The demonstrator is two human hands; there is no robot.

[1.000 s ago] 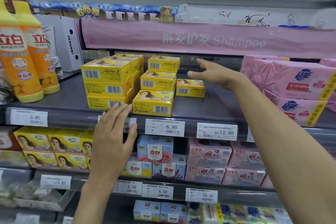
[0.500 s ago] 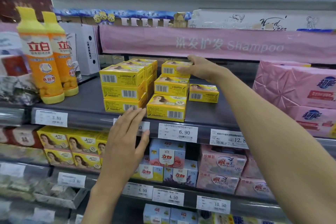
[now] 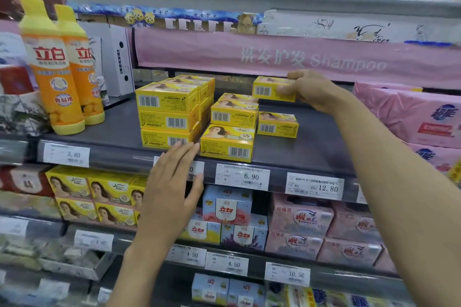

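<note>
Head view, the only one: the right hand (image 3: 309, 90) reaches in over the dark shelf (image 3: 311, 147) and holds a yellow box (image 3: 268, 90) by its right end, thumb on the barcode face, the other fingers curled over the top & back. The yellow box is level, lifted off the shelf deck, barcode side facing the camera, under the pink Shampoo banner (image 3: 299, 57). It hangs right above a single box (image 3: 277, 125) lying flat on the shelf, clearly apart from it. Its left end sits just over the back of the mid stack (image 3: 233, 114); can't tell from this angle if the two touch.

The left hand (image 3: 172, 187) is flat & open, fingers straight and close together, holding nothing. It is raised in front of the shelf's front rail w/ fingertips at the lip, just below the tall 3-high stack (image 3: 167, 112) and beside the front box (image 3: 227, 144). It covers most of one price tag.

Rest of the shelf: two orange bottles (image 3: 53, 70) w/ yellow caps stand upright at far left, pink packs (image 3: 419, 117) are piled at far right. Tags on the rail read 3.80 (image 3: 66, 156), 6.90 (image 3: 242, 177), 12.80 (image 3: 314, 185). On the shelf below sit blue boxes (image 3: 227, 207), w/ more yellow ones to their left and pink ones to their right.
</note>
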